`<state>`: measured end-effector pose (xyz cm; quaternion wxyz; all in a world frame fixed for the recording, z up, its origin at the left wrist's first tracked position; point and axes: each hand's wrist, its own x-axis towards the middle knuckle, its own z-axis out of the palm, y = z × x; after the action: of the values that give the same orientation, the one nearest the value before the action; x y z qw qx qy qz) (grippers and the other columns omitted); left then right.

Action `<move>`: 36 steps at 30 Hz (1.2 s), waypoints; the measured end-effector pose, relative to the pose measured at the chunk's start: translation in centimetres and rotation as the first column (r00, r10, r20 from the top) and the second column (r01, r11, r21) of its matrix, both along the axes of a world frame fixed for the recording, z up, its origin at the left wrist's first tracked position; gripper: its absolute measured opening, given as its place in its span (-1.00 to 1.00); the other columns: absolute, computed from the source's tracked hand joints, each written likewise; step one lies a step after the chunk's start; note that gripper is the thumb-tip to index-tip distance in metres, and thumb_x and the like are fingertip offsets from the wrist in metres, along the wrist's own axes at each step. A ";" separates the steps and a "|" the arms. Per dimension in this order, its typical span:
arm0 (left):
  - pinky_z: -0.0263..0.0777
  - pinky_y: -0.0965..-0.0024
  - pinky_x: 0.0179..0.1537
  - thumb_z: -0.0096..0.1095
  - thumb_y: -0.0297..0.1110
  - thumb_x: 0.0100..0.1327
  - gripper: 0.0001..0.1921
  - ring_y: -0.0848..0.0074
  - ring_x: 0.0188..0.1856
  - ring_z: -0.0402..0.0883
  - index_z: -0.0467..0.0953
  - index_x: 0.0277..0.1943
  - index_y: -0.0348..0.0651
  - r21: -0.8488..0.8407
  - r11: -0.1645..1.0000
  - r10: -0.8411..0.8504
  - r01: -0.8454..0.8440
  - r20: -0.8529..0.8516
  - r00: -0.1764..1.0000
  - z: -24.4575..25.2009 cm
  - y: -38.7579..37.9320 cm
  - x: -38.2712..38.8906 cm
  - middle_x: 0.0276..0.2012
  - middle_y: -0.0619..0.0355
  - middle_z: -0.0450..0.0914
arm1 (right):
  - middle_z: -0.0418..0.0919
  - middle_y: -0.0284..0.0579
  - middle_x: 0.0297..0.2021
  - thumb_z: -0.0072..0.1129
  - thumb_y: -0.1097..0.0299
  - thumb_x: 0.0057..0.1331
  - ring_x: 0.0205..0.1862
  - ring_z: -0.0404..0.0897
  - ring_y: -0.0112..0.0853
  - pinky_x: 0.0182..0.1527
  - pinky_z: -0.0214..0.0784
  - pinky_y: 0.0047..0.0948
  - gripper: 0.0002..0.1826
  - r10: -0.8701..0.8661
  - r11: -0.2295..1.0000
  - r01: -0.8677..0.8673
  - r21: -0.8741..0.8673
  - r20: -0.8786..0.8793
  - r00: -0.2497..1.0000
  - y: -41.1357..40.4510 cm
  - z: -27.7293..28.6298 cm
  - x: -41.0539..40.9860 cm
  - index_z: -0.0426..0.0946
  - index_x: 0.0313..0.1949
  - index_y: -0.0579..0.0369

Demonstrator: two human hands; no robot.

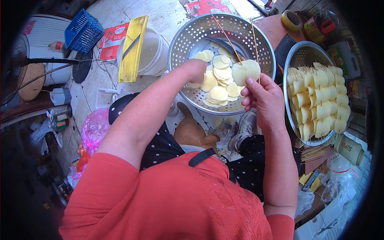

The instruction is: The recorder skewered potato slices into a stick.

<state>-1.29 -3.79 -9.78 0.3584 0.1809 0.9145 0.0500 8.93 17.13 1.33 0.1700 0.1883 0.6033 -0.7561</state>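
Note:
My right hand grips a pale round slice, which looks like potato, with its thumb on the near edge. Two thin wooden skewers, a left one and a right one, reach up from the held slice. How they pass through it is partly hidden. My left hand is down in a perforated metal colander, beside a heap of loose slices. Its fingertips are hidden, so any hold there cannot be made out. A dark-bladed knife lies in the colander behind the heap.
At right, a second metal colander holds many skewered slices; loose skewers lie below it. A yellow slicer board rests across a white bucket at left. Tape and a blue basket stand farther out.

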 end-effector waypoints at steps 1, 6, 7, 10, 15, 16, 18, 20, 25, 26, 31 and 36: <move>0.47 0.28 -0.17 0.50 -0.30 -0.18 -0.54 0.27 -0.20 0.60 0.50 -0.18 -0.24 0.056 0.995 0.087 -0.088 0.022 0.996 0.9 -0.4 -0.6 -0.24 0.02 0.60 | 0.52 -0.27 -0.54 0.05 0.38 0.32 -0.64 0.46 -0.61 -0.62 0.28 -0.67 -0.77 -0.003 1.000 0.003 -0.001 0.001 1.000 0.1 0.1 0.1 0.46 -0.09 0.22; 0.51 0.29 -0.31 0.42 -0.46 -0.06 -0.65 0.34 -0.27 0.64 0.53 -0.15 -0.25 0.457 0.618 0.526 -0.639 0.363 0.769 1.6 -1.2 -1.8 -0.27 0.01 0.62 | 0.51 -0.31 -0.54 0.09 0.30 0.31 -0.64 0.44 -0.63 -0.61 0.26 -0.69 -0.81 -0.011 1.000 0.012 0.014 -0.022 1.000 0.3 0.4 0.1 0.47 -0.17 0.12; 0.50 0.30 -0.31 0.42 -0.46 -0.05 -0.65 0.36 -0.28 0.63 0.52 -0.15 -0.25 0.482 0.550 0.547 -0.682 0.408 0.731 1.3 -0.4 -1.5 -0.27 0.02 0.61 | 0.51 -0.31 -0.54 0.09 0.30 0.31 -0.64 0.44 -0.63 -0.61 0.26 -0.69 -0.81 -0.012 1.000 0.013 0.014 -0.023 1.000 0.3 0.4 0.1 0.47 -0.17 0.12; 0.46 0.36 -0.29 0.42 -0.42 -0.03 -0.65 0.40 -0.27 0.60 0.50 -0.15 -0.26 0.569 0.539 0.506 -0.621 0.371 0.779 0.3 2.0 0.0 -0.29 0.03 0.59 | 0.52 -0.27 -0.53 0.06 0.39 0.31 -0.64 0.45 -0.61 -0.64 0.26 -0.69 -0.73 -0.033 0.999 0.033 0.002 -0.008 0.999 0.3 0.4 0.2 0.46 -0.04 0.22; 0.44 0.31 -0.19 0.35 -0.33 0.00 -0.80 0.29 -0.26 0.59 0.58 -0.27 -0.10 0.484 0.816 0.393 -0.314 -0.068 0.917 -1.1 3.7 2.9 -0.29 0.05 0.57 | 0.53 -0.26 -0.53 0.07 0.39 0.30 -0.64 0.46 -0.62 -0.63 0.26 -0.69 -0.71 -0.033 0.999 0.033 0.000 -0.008 0.999 0.4 0.3 0.2 0.45 -0.01 0.22; 0.45 0.28 -0.18 0.33 -0.31 0.00 -0.83 0.27 -0.25 0.59 0.59 -0.30 -0.06 0.416 0.890 0.325 -0.186 -0.295 0.899 -0.9 3.7 3.1 -0.29 0.07 0.56 | 0.53 -0.26 -0.53 0.07 0.39 0.30 -0.64 0.46 -0.62 -0.63 0.26 -0.69 -0.71 -0.034 0.999 0.034 0.000 -0.007 0.999 0.5 0.2 0.2 0.45 -0.01 0.22; 0.45 0.27 -0.17 0.31 -0.29 0.01 -0.84 0.26 -0.24 0.58 0.60 -0.30 -0.03 0.403 0.903 0.281 -0.151 -0.288 0.915 -1.0 3.4 2.8 -0.30 0.07 0.55 | 0.53 -0.27 -0.52 0.07 0.39 0.30 -0.63 0.45 -0.62 -0.63 0.26 -0.69 -0.69 -0.032 0.999 0.032 0.010 0.000 0.999 0.7 0.3 0.2 0.44 0.00 0.22; 0.45 0.25 -0.16 0.29 -0.27 0.02 -0.86 0.26 -0.22 0.58 0.60 -0.31 0.00 0.389 0.914 0.238 -0.116 -0.282 0.929 -1.1 3.1 2.6 -0.31 0.08 0.54 | 0.53 -0.27 -0.52 0.07 0.39 0.30 -0.63 0.45 -0.62 -0.63 0.26 -0.69 -0.69 -0.027 1.000 0.027 0.008 -0.006 1.000 0.5 0.3 0.2 0.44 0.01 0.22; 0.45 0.21 -0.21 0.21 -0.27 0.08 -0.84 0.22 -0.27 0.60 0.61 -0.28 -0.04 0.269 0.958 0.033 0.103 -0.456 0.889 -1.5 3.0 2.4 -0.33 0.05 0.59 | 0.52 -0.28 -0.52 0.06 0.39 0.30 -0.63 0.45 -0.62 -0.62 0.26 -0.68 -0.69 -0.015 1.000 0.015 0.012 -0.007 1.000 0.5 0.3 0.2 0.44 0.02 0.21; 0.45 0.21 -0.21 0.21 -0.27 0.08 -0.84 0.22 -0.27 0.60 0.61 -0.28 -0.04 0.269 0.958 0.034 0.102 -0.458 0.888 -1.6 2.9 2.3 -0.33 0.05 0.59 | 0.52 -0.28 -0.52 0.06 0.39 0.31 -0.63 0.45 -0.62 -0.62 0.26 -0.68 -0.68 -0.014 1.000 0.014 0.016 -0.006 1.000 0.5 0.3 0.3 0.44 0.02 0.21; 0.48 0.27 -0.28 0.17 -0.31 0.09 -0.85 0.28 -0.36 0.63 0.56 -0.28 -0.11 0.233 0.972 0.114 -0.017 -0.410 0.905 1.1 2.8 2.0 -0.43 0.03 0.61 | 0.52 -0.29 -0.54 0.06 0.38 0.31 -0.63 0.45 -0.62 -0.62 0.26 -0.69 -0.72 -0.012 1.000 0.012 0.018 -0.008 1.000 0.5 0.1 0.3 0.45 -0.02 0.21; 0.48 0.29 -0.29 0.13 -0.45 0.07 -0.82 0.35 -0.35 0.62 0.53 -0.23 -0.18 0.706 0.436 0.680 -0.558 0.147 0.718 6.1 0.5 -1.0 -0.37 0.08 0.62 | 0.52 -0.30 -0.57 0.06 0.37 0.31 -0.67 0.45 -0.61 -0.66 0.23 -0.68 -0.83 0.112 0.993 -0.113 0.017 0.017 0.994 0.2 0.5 0.6 0.48 -0.17 0.17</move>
<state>-2.25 -3.29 -3.66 0.1416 -0.0412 0.8472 0.5105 9.55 17.33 1.87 0.2155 0.1614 0.6182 -0.7385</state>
